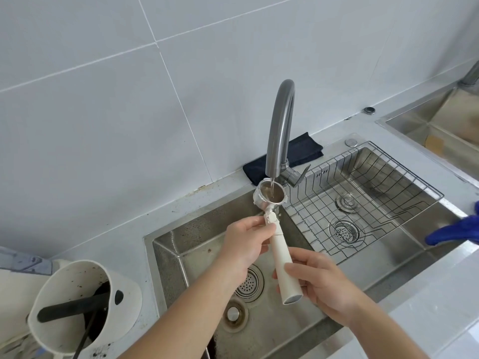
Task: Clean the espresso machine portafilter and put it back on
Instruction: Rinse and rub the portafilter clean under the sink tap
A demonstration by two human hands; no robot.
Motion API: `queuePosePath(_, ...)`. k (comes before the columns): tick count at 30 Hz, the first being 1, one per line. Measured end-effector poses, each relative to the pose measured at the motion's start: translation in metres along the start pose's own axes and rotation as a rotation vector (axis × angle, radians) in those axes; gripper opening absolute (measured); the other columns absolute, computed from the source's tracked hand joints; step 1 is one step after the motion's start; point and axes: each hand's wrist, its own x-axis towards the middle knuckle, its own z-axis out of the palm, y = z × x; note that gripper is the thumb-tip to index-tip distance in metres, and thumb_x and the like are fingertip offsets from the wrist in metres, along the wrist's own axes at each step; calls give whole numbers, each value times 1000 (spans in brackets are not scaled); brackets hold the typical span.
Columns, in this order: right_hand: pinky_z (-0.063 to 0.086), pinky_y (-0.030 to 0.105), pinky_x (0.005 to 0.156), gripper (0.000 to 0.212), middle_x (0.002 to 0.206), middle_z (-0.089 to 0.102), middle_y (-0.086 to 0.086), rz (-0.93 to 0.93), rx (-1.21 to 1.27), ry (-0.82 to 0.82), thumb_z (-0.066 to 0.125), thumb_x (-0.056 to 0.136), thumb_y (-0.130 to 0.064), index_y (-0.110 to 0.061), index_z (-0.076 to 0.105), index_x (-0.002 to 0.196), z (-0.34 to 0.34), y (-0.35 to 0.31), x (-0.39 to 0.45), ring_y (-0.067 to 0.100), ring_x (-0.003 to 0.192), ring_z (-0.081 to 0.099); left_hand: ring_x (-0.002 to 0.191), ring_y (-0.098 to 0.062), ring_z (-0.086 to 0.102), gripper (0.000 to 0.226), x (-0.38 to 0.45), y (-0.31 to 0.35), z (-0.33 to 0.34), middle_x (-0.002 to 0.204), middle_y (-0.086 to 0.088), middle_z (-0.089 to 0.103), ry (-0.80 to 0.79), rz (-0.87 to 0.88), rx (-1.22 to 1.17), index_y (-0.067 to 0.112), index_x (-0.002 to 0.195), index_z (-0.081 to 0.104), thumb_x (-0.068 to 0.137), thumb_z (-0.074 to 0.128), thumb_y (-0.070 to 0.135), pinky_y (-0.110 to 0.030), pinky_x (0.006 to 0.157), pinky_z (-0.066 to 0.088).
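The portafilter [281, 257] has a cream handle and a metal basket [269, 195]. It is held over the steel sink [197, 244], with the basket up under the grey tap [281, 125]. A thin stream of water runs from the spout into the basket, which holds brownish water. My left hand [245, 244] grips the handle's upper end near the basket. My right hand [321, 278] holds the handle's lower end. The espresso machine is out of view.
A white knock box [77, 304] with a black bar and coffee grounds stands on the counter at the left. A wire rack [363, 193] sits in the right half of the sink. Behind the tap lies a dark cloth [298, 151]. At the right edge are a blue glove [453, 231] and a second sink [435, 125].
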Motion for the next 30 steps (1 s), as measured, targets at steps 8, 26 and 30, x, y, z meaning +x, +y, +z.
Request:
queuePosePath(8, 52, 30, 63, 41, 80, 71, 6, -138, -263, 99, 69, 82, -18, -22, 64, 122, 4, 3, 16, 15, 68, 63, 86, -14, 68, 25, 5, 5, 0, 91, 1, 74, -23, 60, -56, 23, 96, 72, 92, 56, 4, -25, 73, 58)
queuePosePath(26, 58, 53, 67, 40, 86, 65, 8, -327, -476, 405, 75, 73, -24, -46, 60, 104, -9, 20, 6, 29, 71, 68, 101, -23, 67, 24, 9, -1, 22, 115, -10, 72, -137, -120, -355, 15, 105, 67, 101, 44, 15, -38, 89, 55)
queuePosePath(30, 58, 48, 70, 42, 86, 65, -1, -346, -549, 464, 74, 71, -29, -51, 56, 102, -5, 25, 1, 22, 77, 66, 102, -25, 67, 24, 9, -5, 27, 115, -12, 71, -141, -166, -416, 12, 110, 61, 103, 39, 19, -34, 82, 55)
